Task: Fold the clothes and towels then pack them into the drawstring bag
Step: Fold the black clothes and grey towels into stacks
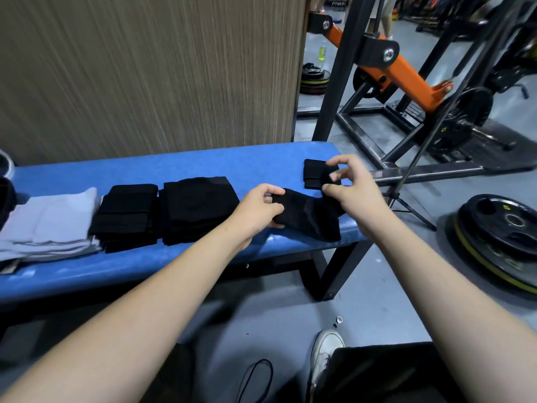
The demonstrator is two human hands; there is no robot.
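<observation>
Black, soft and light, the small garment (308, 216) at the blue worktop's (180, 167) 3 o'clock end droops between left hand (261, 209) and right hand (353, 184), both pinching its ends; hems look the best hold.

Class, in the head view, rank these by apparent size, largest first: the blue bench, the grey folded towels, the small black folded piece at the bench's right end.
1. Blue bench
2. Grey folded towels
3. Small black folded piece
</observation>
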